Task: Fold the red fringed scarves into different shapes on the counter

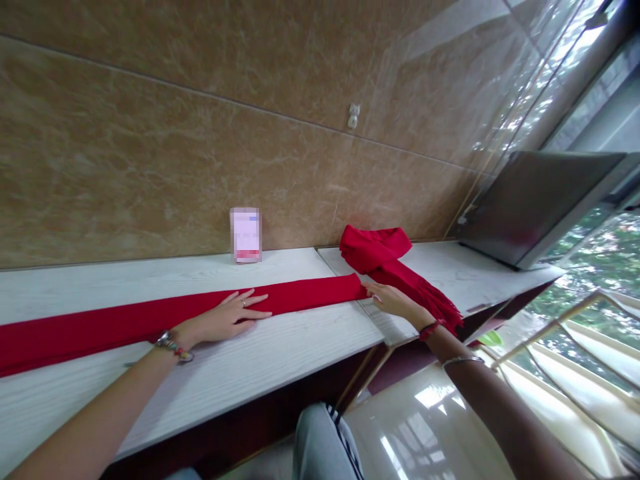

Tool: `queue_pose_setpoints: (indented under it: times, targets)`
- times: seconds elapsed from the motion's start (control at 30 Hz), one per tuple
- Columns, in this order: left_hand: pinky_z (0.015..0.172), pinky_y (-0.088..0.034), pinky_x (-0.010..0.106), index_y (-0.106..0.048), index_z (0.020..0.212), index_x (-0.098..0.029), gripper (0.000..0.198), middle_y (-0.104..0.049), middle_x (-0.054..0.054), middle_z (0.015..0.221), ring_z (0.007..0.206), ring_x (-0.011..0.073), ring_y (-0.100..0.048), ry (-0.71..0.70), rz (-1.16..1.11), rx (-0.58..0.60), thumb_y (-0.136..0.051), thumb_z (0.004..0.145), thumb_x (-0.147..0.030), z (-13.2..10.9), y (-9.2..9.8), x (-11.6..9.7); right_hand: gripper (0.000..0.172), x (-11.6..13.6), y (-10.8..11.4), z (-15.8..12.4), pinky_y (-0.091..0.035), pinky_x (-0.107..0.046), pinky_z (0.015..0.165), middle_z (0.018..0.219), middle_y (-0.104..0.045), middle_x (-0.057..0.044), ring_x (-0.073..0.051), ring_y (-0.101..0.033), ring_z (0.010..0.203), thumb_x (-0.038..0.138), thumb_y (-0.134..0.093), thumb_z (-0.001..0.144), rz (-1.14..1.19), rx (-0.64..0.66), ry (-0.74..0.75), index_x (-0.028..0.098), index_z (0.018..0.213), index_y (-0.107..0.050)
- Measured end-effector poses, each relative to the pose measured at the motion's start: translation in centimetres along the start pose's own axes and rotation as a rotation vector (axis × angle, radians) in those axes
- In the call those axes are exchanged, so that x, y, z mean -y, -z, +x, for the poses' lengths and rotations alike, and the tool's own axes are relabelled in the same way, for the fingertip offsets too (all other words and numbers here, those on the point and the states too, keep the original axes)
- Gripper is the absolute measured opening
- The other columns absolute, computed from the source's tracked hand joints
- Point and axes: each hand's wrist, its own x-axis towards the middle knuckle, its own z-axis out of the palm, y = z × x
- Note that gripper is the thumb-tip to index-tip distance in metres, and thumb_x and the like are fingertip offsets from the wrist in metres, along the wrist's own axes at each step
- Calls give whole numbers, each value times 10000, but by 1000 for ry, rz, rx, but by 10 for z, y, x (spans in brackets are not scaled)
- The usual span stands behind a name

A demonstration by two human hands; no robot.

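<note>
A long red scarf [305, 295], folded into a narrow strip, stretches along the white tabletop from the left edge of the view to the middle. My left hand [235, 316] lies flat on it, fingers spread, a ring on one finger. At the strip's right end, my right hand [387, 298] pinches the edge of the cloth between thumb and fingers. Just behind that hand, a second red scarf [373, 248] lies in a loose crossed loop, its fringed end hanging toward the table's front edge; my right wrist partly covers it.
A phone [246, 235] with a blurred screen leans against the brown tiled wall [150, 153]. Small white hooks [353, 116] are fixed on the tiles. At the right end of the white tabletop [300, 350] stands a dark grey boxy appliance [540, 200]. A pale metal rack [575, 347] is at the far right.
</note>
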Motion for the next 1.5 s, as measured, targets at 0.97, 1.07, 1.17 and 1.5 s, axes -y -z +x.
queue_pose_setpoints:
  times: [0.97,1.07,1.17,1.5]
  targets:
    - [976,-324,311,-540,1211,-234,365,-500,59,1251,1101,185,-483,125,139,-204,-418,903,-387,-65,10,14,384,160,-34,139,-391,-421,982,1240,-553,-118,-243,-480,1170,318,-514,835,311,-57,330,195,1196,-552]
    - [927,-371,289,-563,1181,-231,369,-516,55,1166,1029,181,-513,162,133,-234,-522,841,-369,-76,18,21,309,207,-33,157,-469,-359,885,1104,-640,-95,-218,-588,1016,291,-515,831,341,12,470,192,1108,-613]
    - [898,-391,268,-556,1178,-236,394,-497,47,1160,1006,174,-521,195,111,-225,-575,799,-341,-86,23,28,255,225,-37,164,-484,-347,851,1042,-665,-94,-212,-608,967,244,-486,844,299,-5,538,185,1031,-649]
    - [823,-419,251,-625,1006,-185,206,-619,37,979,888,150,-568,198,-14,-184,-528,825,-189,-86,28,29,313,215,-57,156,-486,-349,889,1086,-653,-80,-205,-606,1003,159,-420,853,382,-69,500,193,1100,-609]
